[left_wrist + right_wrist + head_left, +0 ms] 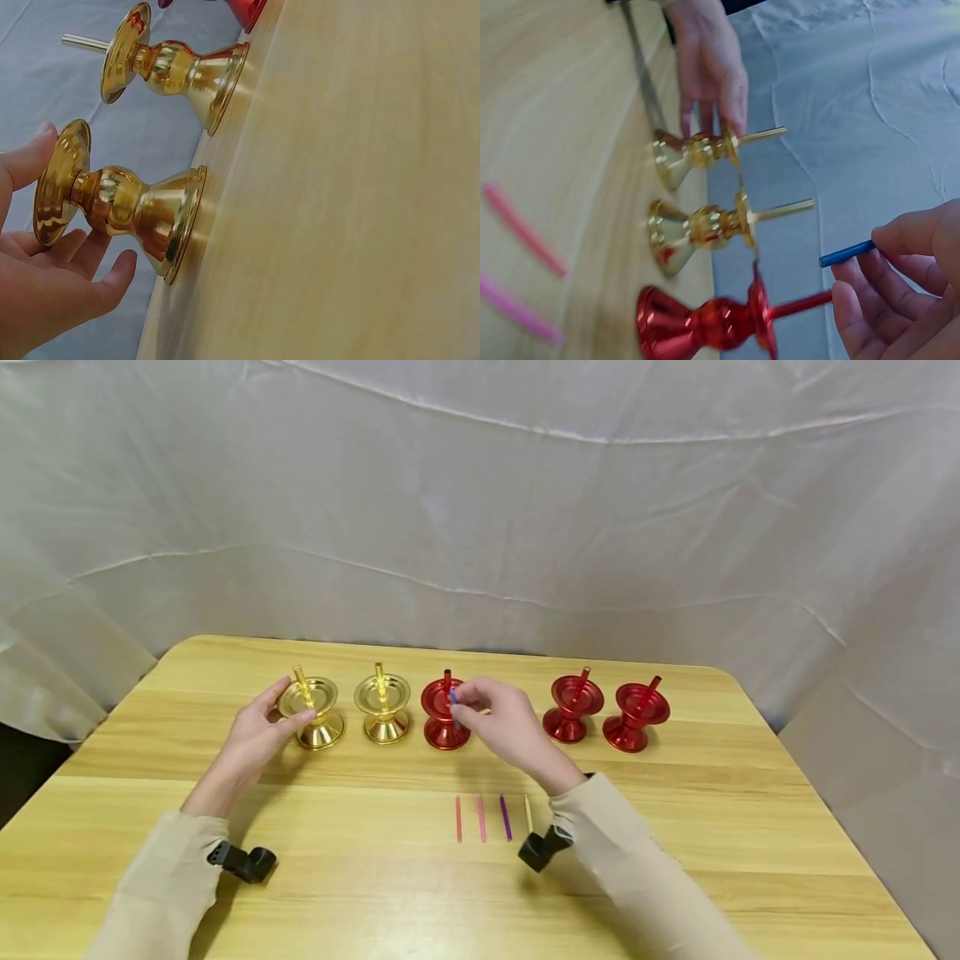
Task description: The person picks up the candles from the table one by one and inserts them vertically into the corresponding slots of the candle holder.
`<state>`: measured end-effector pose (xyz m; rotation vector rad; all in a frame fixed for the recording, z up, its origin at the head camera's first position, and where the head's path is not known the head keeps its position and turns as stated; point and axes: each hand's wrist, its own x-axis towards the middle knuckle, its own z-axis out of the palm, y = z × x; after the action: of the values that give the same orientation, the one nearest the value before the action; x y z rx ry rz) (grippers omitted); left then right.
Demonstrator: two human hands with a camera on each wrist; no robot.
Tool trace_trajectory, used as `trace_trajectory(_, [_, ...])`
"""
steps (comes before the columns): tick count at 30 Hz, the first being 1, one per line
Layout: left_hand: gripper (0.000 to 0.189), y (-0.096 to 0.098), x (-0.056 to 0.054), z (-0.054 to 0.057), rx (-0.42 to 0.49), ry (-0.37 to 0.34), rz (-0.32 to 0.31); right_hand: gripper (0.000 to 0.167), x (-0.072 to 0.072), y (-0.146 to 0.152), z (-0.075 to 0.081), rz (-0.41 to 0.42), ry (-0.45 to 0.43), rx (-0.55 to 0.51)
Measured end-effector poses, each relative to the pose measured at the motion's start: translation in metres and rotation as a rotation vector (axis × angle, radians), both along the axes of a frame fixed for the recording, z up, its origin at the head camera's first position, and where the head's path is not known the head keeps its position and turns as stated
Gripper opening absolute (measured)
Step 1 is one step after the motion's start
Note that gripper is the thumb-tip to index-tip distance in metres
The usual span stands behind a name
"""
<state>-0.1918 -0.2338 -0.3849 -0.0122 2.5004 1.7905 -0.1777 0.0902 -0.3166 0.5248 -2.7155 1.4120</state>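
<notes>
My left hand (255,731) holds the leftmost gold candle holder (321,732) by its dish. In the left wrist view, the thumb lies on the dish rim and the other fingers reach around beneath it; the holder's base (169,225) rests on the table. My right hand (513,722) pinches a thin blue candle (847,253) between thumb and fingers. It hovers near the left red candle holder (447,732), and the blue candle is apart from the gold tubes in the right wrist view. A second gold candle holder (386,727) stands between the hands.
Two more red candle holders (567,724) stand to the right, each with an upright tube. Nearer me on the wooden table (360,877) lie a salmon candle (459,818), a pink candle (482,820), a purple candle (506,818) and a yellow candle (528,814). Pale cloth (480,527) hangs behind.
</notes>
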Motion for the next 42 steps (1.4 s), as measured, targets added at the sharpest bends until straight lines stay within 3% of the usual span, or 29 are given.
trace_trajectory(5, [0.08,0.0,0.003,-0.002,0.022,0.018,0.008,0.013,-0.011,-0.026,0.007,0.051,0.021,-0.071])
trace_trajectory(12, [0.079,-0.003,0.003,-0.004,0.02,0.036,0.026,0.015,-0.012,-0.059,0.018,0.095,0.006,-0.149])
trace_trajectory(21, [0.081,-0.006,0.005,-0.004,0.017,0.027,0.031,0.015,-0.018,-0.106,0.026,0.147,0.023,-0.098])
trace_trajectory(28, [0.08,-0.007,0.006,-0.005,0.005,0.025,0.042,0.016,-0.03,-0.135,0.032,0.177,0.072,-0.079])
trace_trajectory(38, [0.079,-0.001,0.0,-0.005,0.006,0.018,0.042,0.015,-0.052,-0.15,0.026,0.146,0.047,0.013])
trace_trajectory(42, [0.079,-0.002,-0.002,-0.004,-0.004,0.003,0.04,0.014,-0.056,-0.156,0.027,0.134,0.04,0.004])
